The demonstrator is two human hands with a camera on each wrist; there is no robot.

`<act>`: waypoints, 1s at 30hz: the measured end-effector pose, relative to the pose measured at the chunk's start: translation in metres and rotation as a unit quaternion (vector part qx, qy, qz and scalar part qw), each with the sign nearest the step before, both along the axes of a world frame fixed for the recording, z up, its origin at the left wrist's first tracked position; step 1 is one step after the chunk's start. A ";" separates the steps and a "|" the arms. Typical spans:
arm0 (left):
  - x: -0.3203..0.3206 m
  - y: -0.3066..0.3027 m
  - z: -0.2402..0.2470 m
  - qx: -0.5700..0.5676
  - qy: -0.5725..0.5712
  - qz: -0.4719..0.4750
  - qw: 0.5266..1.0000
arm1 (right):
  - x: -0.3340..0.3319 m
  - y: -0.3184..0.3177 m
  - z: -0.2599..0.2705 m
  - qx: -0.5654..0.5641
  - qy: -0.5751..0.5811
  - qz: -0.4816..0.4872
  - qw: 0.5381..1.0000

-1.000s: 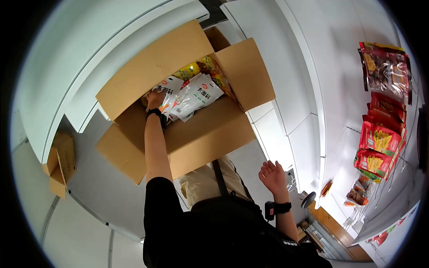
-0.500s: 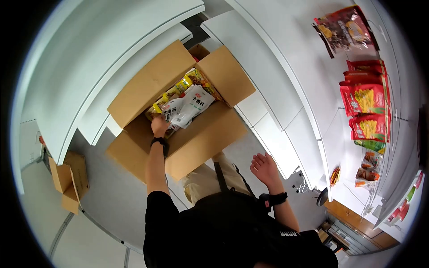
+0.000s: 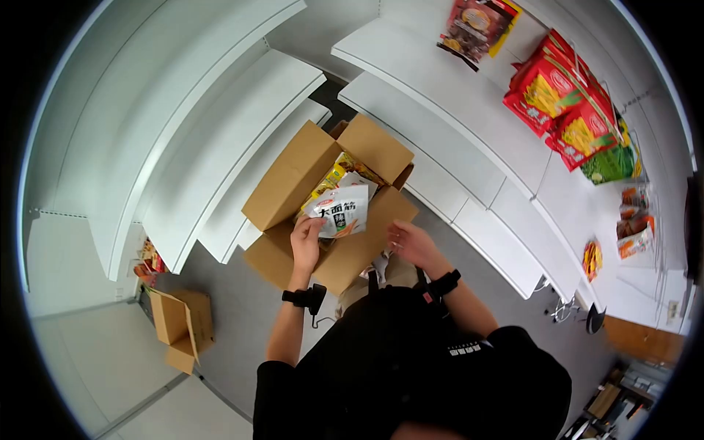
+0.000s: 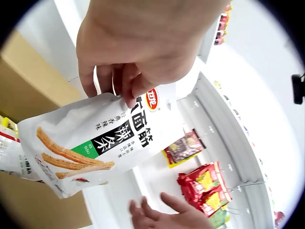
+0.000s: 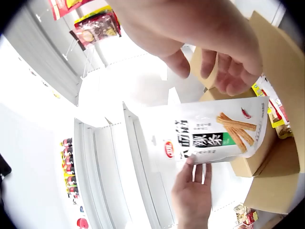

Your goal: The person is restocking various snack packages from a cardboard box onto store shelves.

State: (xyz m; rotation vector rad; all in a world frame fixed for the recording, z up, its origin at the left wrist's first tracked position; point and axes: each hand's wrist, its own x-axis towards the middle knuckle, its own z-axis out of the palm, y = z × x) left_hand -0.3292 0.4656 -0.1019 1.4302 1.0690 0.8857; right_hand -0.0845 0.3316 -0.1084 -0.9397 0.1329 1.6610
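My left hand (image 3: pixel 305 248) pinches a white snack bag (image 3: pixel 346 211) by its edge, above the open cardboard box (image 3: pixel 290 176). Orange-brown strips and black and green print show on the bag's front in the left wrist view. My right hand (image 3: pixel 412 244) is apart from the bag, fingers loosely bent, near the box's right side. In the right wrist view its fingers (image 5: pixel 233 78) hang just over the bag's edge, with nothing in them. Inside the box lie yellow snack packets (image 3: pixel 331 178) and more white bags (image 3: pixel 359 180), partly hidden by the held one.
White shelves (image 3: pixel 213 158) rise on the left, with others (image 3: pixel 440 158) on the right. Red snack bags (image 3: pixel 557 99) and a brown snack bag (image 3: pixel 477 29) hang at the upper right. A second open cardboard box (image 3: pixel 180 326) stands on the floor at lower left.
My left hand has come up out of the box with the white bag. My right hand has moved in towards the box. The head view has shifted, showing more of the shelves.
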 end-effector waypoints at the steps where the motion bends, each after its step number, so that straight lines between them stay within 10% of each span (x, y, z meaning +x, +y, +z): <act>1: 0.003 -0.004 0.019 -0.007 -0.012 -0.012 1.000 | -0.006 0.002 0.013 0.010 -0.051 0.015 0.999; 7: 0.026 -0.027 0.086 -0.022 -0.076 -0.080 0.994 | -0.017 0.012 -0.016 0.106 -0.374 -0.054 0.920; 9: 0.036 -0.031 0.095 -0.035 -0.093 -0.109 0.989 | -0.011 0.000 0.056 0.155 -0.344 -0.012 0.926; 20: 0.127 -0.090 0.104 -0.086 -0.167 -0.251 0.950 | 0.044 -0.126 0.090 0.140 -0.362 -0.181 0.904; 30: 0.280 -0.292 0.114 -0.119 -0.059 -0.521 0.843 | 0.084 -0.387 0.128 0.053 -0.358 -0.447 0.818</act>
